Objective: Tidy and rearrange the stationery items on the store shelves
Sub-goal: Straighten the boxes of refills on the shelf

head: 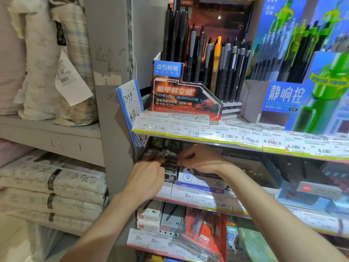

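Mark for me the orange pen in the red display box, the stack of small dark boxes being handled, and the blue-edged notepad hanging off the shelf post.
orange pen [218, 46]: head view, upper barrel.
stack of small dark boxes [170, 163]: head view, front face between the hands.
blue-edged notepad [130, 103]: head view, white top sheet.

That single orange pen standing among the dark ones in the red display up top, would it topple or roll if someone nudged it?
The orange pen stands upright in the red display box, packed among dark pens, so a nudge would probably only lean it against them. Its slim barrel looks light and stiff. Laid flat, it would likely roll, though a clip, if it has one, might stop it.
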The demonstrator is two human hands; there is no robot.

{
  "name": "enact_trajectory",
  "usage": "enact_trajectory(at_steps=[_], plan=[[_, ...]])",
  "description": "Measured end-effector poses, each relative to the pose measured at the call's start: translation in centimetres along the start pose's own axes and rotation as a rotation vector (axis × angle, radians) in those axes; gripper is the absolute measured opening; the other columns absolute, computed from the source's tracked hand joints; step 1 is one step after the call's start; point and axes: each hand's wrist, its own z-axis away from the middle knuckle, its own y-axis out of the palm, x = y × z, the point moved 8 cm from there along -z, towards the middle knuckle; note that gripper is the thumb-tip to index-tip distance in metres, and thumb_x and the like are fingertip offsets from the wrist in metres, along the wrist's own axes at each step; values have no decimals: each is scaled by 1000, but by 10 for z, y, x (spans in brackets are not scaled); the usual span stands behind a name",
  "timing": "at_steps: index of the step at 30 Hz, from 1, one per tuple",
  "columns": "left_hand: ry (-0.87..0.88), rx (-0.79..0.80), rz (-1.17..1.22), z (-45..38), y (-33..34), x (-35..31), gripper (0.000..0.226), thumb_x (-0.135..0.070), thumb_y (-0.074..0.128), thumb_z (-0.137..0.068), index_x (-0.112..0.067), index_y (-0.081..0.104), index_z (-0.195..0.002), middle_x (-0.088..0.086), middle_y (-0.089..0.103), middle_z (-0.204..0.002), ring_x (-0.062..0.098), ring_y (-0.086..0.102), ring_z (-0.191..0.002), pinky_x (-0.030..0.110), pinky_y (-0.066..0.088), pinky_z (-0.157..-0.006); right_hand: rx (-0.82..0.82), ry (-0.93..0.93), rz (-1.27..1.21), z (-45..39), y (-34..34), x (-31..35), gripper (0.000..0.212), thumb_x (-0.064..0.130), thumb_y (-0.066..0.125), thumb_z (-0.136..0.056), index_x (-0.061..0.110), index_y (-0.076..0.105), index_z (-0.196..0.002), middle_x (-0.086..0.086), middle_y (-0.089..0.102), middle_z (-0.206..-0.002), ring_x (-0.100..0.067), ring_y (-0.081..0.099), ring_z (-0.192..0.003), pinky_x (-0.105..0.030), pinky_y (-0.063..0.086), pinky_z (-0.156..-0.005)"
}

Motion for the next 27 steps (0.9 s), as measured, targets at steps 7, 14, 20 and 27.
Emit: enact_trajectory(at_steps=[7, 14, 20, 27], plan=[[-57, -55, 73, 9, -2, 1, 47, -34, 22, -91, -17, 66, -85, 9, 73, -93, 31, 63, -93, 36, 39, -84, -44, 19, -39, -1, 1, -3, 19, 31, 69, -89, 21, 80, -101, 14, 72, -113, -5, 66, -99, -35, 53, -94], [-78, -63, 108, 14, -3, 1, 36, -31, 34, -101, -21, 67, -91, 5, 71, -93, 26, 60, -93, 35, 34, -85, -116, 23, -71, 2, 5, -6, 17, 31, 68, -90, 22, 80, -97, 11, 74, -104, -6, 67, -95, -35, 54, -91], [-60, -148, 246, 19, -11, 2, 33, -28, 49, -100, -15, 64, -126, 10, 65, -110, 28, 54, -107, 34, 39, -95, -246, 48, -36, 16, -1, -5, 26, 43, 60, -94, 30, 73, -112, 12, 72, -112, -8, 65, -103, -33, 52, -95], [49, -220, 267, 35, -14, -5, 46, -43, 42, -93, -16, 63, -123, 0, 59, -108, 21, 49, -106, 42, 45, -95, -567, 92, 403, 72, -5, -9, 55, 63, 44, -91, 27, 54, -131, -1, 61, -124, -27, 53, -115, -43, 44, -97]])
